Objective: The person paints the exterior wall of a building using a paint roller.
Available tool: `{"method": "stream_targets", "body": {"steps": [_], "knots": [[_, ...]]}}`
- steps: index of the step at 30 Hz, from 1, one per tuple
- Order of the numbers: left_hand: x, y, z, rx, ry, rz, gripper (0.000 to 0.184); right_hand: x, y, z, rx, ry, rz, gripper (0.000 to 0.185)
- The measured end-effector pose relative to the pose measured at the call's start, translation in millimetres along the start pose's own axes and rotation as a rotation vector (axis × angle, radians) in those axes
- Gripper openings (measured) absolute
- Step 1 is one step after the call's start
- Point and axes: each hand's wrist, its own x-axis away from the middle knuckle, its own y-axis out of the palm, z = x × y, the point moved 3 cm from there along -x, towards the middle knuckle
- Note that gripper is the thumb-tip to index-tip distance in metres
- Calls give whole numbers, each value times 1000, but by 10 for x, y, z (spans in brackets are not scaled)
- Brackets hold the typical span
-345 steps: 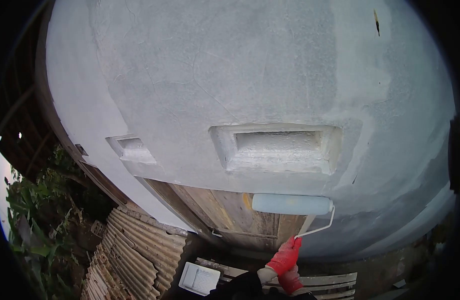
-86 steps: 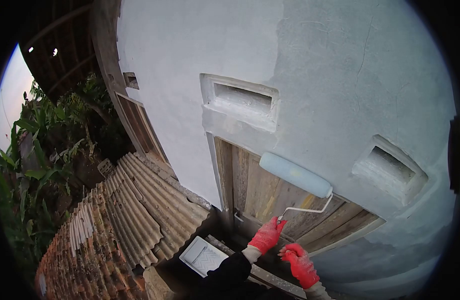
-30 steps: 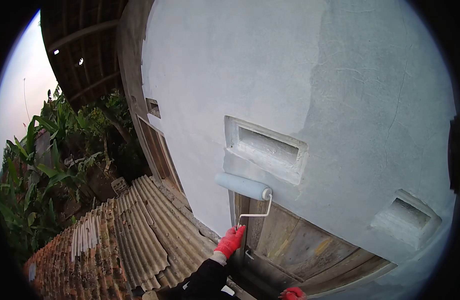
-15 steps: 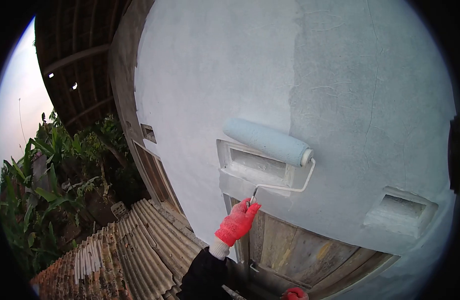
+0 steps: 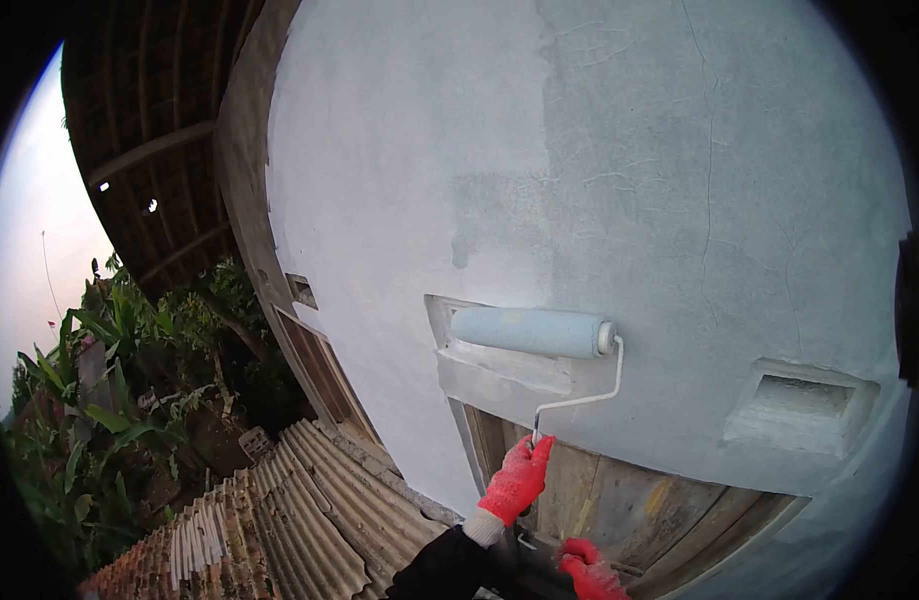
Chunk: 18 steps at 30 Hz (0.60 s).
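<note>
My left hand [image 5: 516, 482], in a red glove with a pale cuff, is closed round the handle of a paint roller [image 5: 530, 332]. The roller's pale blue sleeve lies nearly level across the front of a recessed vent [image 5: 510, 370] in the wall, hiding much of it. A bent white frame joins its right end to the handle. My right hand [image 5: 591, 572], also in a red glove, is at the bottom edge before the wooden door. Its fingers are curled, and what they hold, if anything, is hidden. A damp, darker patch [image 5: 495, 215] marks the wall above the roller.
The wall [image 5: 380, 180] is whiter at left, greyer and cracked at right. A second vent recess [image 5: 805, 400] is at right. Below are a weathered wooden door [image 5: 630, 500] and corrugated roofing [image 5: 310, 510]. Plants [image 5: 110, 400] and a dark roof overhang [image 5: 150, 110] are at left.
The roller has come down in front of the vent and turned closer to level. A darker patch now shows on the whiter wall. My right hand has risen further into view.
</note>
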Motion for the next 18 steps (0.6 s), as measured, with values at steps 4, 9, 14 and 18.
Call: {"method": "stream_targets", "body": {"steps": [4, 9, 14, 18], "knots": [[123, -11, 226, 133, -36, 10, 34, -257, 183, 174, -212, -35, -21, 30], [-56, -297, 723, -183, 220, 200, 45, -536, 282, -307, -315, -94, -121, 42], [58, -347, 1310, -72, 63, 122, 50, -771, 380, -639, -250, -149, -114, 56], [186, -319, 1143, -5, 60, 109, 41, -1085, 399, -1124, -305, -182, -268, 68]]}}
